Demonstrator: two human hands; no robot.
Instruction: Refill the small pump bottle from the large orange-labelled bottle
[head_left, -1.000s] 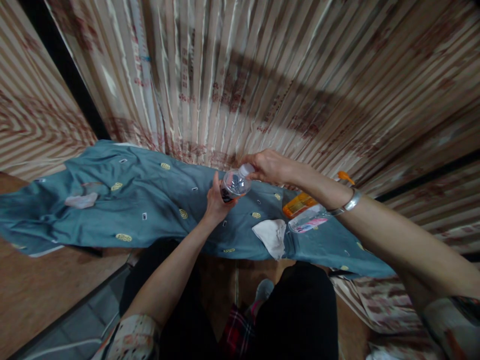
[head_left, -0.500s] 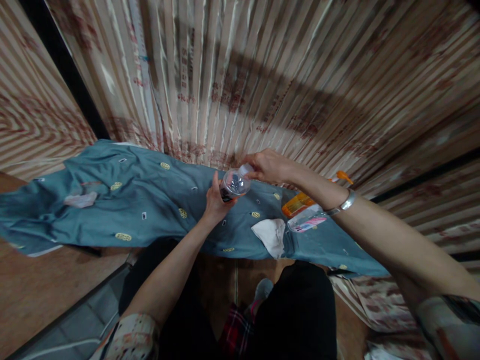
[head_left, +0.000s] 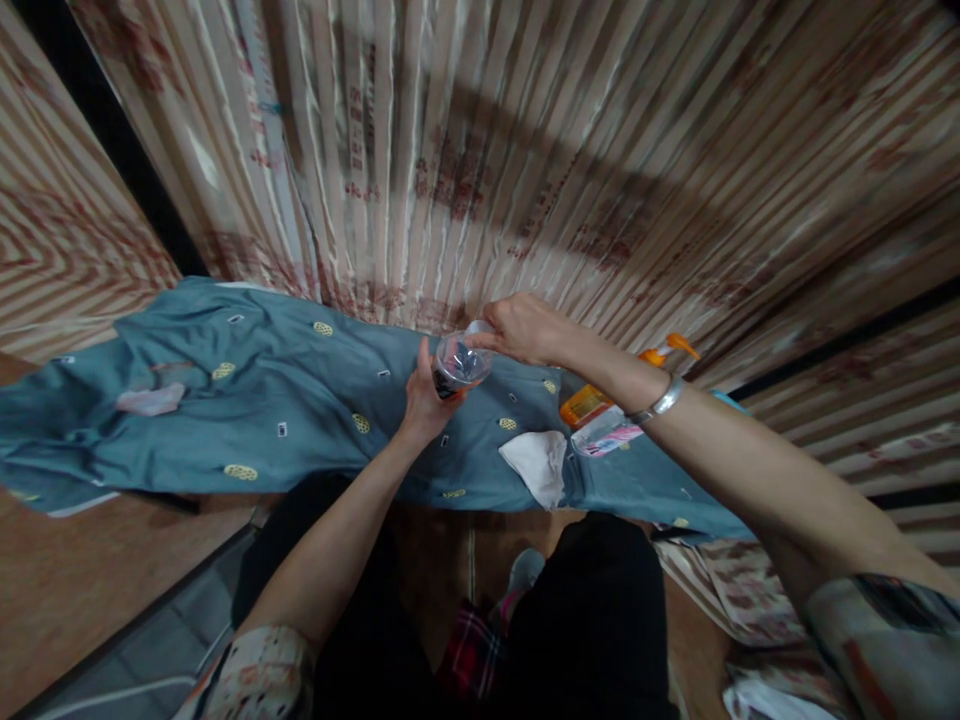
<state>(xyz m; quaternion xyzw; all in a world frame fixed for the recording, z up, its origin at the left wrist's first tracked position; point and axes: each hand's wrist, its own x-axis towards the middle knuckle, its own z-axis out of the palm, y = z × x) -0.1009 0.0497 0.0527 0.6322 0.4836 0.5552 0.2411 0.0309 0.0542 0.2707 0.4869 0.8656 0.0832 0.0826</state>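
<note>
My left hand (head_left: pixel 426 400) is wrapped round a clear plastic bottle (head_left: pixel 463 358) with a dark and orange label, held above the cloth-covered surface. At the upper side of the bottle, my right hand (head_left: pixel 521 328) pinches a small white piece (head_left: pixel 478 327); its kind is not clear. Right of the bottle lies a crumpled white cloth (head_left: pixel 537 466). Below my right forearm an orange pump bottle (head_left: pixel 585 405) and a clear bottle with a pink label (head_left: pixel 606 434) lie on their sides, partly hidden by the arm.
A teal cloth with yellow prints (head_left: pixel 300 400) covers the narrow surface before me. A pale pink piece (head_left: pixel 151 399) lies at its left. Striped, printed sheeting (head_left: pixel 420 150) hangs close behind, with a dark pole (head_left: pixel 127 150) at the left.
The white piece in my right hand has moved slightly left against the bottle, and more of it is covered by my fingers. The view has shifted slightly.
</note>
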